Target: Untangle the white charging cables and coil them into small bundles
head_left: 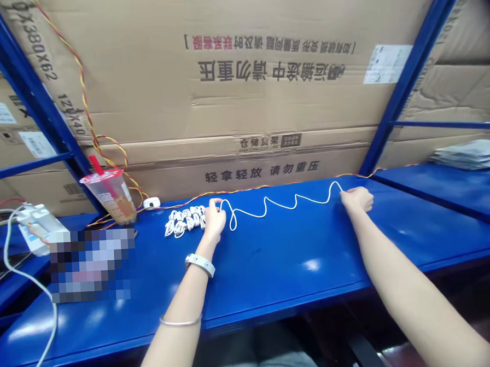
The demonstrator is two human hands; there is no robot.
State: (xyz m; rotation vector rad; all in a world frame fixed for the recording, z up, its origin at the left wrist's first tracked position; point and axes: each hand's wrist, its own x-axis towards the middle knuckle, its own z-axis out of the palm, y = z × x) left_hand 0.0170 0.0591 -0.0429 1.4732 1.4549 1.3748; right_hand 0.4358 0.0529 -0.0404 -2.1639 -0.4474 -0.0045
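A thin white cord (285, 206) stretches in loose waves between my two hands over the blue shelf (281, 253). My left hand (215, 220) is closed on the cord near its left part, where the cord makes a small loop. At the far end of the wavy length, my right hand (357, 199) is closed in a fist around the cord. Several coiled white cord bundles (185, 220) lie side by side just left of my left hand, partly hidden by it. A watch and a thin bracelet are on my left arm.
A drink cup (112, 196) with a red straw stands at the back left, beside a small white case (152, 203). Yellow and red wires (84, 88) run along the back. A white box with cables (42, 227) is at left; flat packets (471, 154) are at right.
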